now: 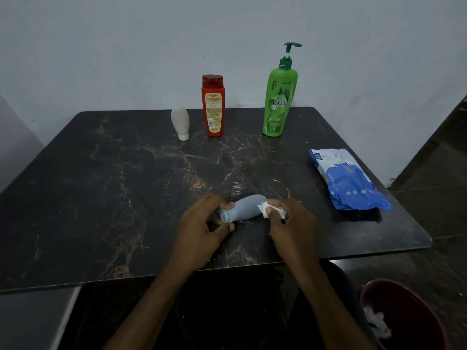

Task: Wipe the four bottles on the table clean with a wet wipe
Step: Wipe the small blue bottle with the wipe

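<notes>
Grey-blue plastic marks the bottle (242, 207) in work. It is held on its side low over the near middle of the bench (126, 185), cap end to the left. Whether it rests on the surface or is lifted just clear cannot be told. The cap end is gripped by the left hand (199, 228), its fingers (223, 204) curled over the neck and the thumb set beneath. The wet wipe (265, 210) is pinched in the bunched fingers of the right hand (290, 223) and pressed against the rounded base end.

The step would likely be done best if the bottle were turned by the left hand while the wipe is drawn from base towards cap, so that the whole body is covered. The wipe looks crumpled small; more surface would be cleaned if it were spread flatter. The cap and neck, now covered by the grip, would call for a change of hold.

The white bottle (180, 122), red bottle (213, 107) and green pump bottle (279, 97) stand at the far edge, well apart from the hands. The pack of wipes (348, 183) lies to the right.
</notes>
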{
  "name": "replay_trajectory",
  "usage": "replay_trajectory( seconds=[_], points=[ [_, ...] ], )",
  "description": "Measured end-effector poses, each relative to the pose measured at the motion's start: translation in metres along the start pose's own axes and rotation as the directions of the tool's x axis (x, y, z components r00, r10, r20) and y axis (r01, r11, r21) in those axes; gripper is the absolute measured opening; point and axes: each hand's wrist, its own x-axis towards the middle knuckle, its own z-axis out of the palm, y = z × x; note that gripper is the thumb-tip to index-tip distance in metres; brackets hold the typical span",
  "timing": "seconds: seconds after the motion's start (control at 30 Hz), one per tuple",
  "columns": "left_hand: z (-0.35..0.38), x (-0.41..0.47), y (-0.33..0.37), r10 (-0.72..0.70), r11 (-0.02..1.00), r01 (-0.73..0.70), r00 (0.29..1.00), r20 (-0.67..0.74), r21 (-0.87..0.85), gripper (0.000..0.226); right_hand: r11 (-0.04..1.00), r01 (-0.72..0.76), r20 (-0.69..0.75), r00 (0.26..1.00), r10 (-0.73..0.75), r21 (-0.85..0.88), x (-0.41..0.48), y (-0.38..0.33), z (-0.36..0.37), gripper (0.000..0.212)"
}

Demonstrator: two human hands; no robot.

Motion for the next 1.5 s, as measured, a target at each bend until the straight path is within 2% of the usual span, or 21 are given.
replay_trajectory(
  seconds=[0.13,0.3,0.5,0.6,0.7,0.8,0.9,1.13,1.23,1.33,1.43,1.5],
  points=[
    [0.001,0.000,-0.002,0.044,0.999,-0.044,0.999,-0.002,0.001,0.039,0.999,0.029,-0.047,0.998,-0.028,0.027,0.002,0.001,-0.002,0.019],
    [0.001,0.000,-0.003,0.028,0.998,-0.028,1.000,0.002,-0.056,0.043,0.997,0.062,-0.037,0.998,-0.060,0.054,0.000,-0.004,-0.002,0.021],
    [0.003,-0.001,0.001,-0.004,0.993,0.003,1.000,-0.010,-0.120,0.031,0.984,0.150,-0.007,0.989,-0.150,0.098,-0.009,-0.011,0.004,0.022],
    [0.003,-0.001,0.001,0.001,0.995,-0.003,1.000,-0.018,-0.104,0.028,0.976,0.178,-0.008,0.984,-0.179,0.122,-0.014,-0.014,0.007,0.021],
    [0.003,-0.001,0.000,-0.039,0.996,0.038,0.999,-0.009,-0.081,0.038,0.975,0.184,-0.021,0.983,-0.183,0.127,-0.015,-0.014,0.006,0.023],
    [0.005,0.001,-0.002,-0.027,1.000,0.028,1.000,-0.006,0.015,0.047,0.972,0.179,-0.046,0.984,-0.174,0.151,-0.011,-0.015,0.005,0.026],
    [0.006,0.001,-0.002,-0.007,0.998,0.007,1.000,0.005,0.066,0.046,0.969,0.220,-0.045,0.975,-0.216,0.110,-0.012,-0.019,0.007,0.025],
    [0.009,-0.001,-0.002,0.047,0.996,-0.045,0.999,-0.027,0.074,0.048,0.913,0.408,0.105,0.907,-0.408,0.031,-0.039,-0.031,0.018,0.024],
    [0.008,-0.001,-0.002,0.042,0.998,-0.038,0.997,-0.059,0.059,0.049,0.927,0.374,0.076,0.924,-0.376,0.038,-0.033,-0.026,0.015,0.027],
    [0.009,-0.001,-0.004,0.052,0.997,-0.048,0.997,-0.065,0.068,0.049,0.961,0.274,0.037,0.961,-0.273,-0.024,-0.018,-0.012,0.004,0.028],
    [0.008,0.000,-0.005,0.064,0.996,-0.060,0.997,-0.053,0.069,0.048,0.988,0.152,-0.007,0.988,-0.153,-0.036,-0.001,0.005,-0.007,0.022],
    [0.008,-0.001,-0.005,0.045,0.997,-0.042,0.998,-0.048,0.060,0.047,0.992,0.125,-0.021,0.992,-0.125,-0.008,0.003,0.007,-0.008,0.020]
  ],
)
